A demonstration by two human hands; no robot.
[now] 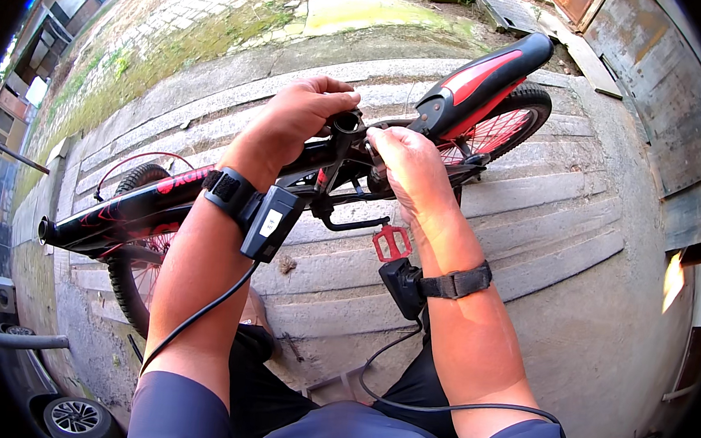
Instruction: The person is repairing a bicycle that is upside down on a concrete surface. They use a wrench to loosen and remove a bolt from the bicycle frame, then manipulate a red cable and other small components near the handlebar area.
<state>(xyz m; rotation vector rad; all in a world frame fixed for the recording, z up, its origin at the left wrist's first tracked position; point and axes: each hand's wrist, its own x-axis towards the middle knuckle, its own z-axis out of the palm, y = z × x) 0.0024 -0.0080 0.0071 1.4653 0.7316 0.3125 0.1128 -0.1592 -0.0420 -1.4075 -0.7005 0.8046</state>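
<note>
A black and red bicycle frame [121, 207] stretches across in front of me, its open head tube at the left. The seat tube [346, 123] stands upright with its round mouth bare. My left hand [297, 116] is at the far left side of that mouth, fingers bent and pressed together; what they may hold is hidden. Just right of the tube, my right hand [410, 168] is closed in a pinch by the frame, with a small metallic bit at its fingertips that I cannot identify. A red pedal [391, 243] hangs below on its crank.
A black and red mudguard [485, 80] arches over the rear wheel [534, 110] at the right. Another wheel [129, 288] is under the frame's left part. Stone slabs [534, 184] pave the ground. Metal door panels [650, 78] stand right; a car wheel [75, 418] shows lower left.
</note>
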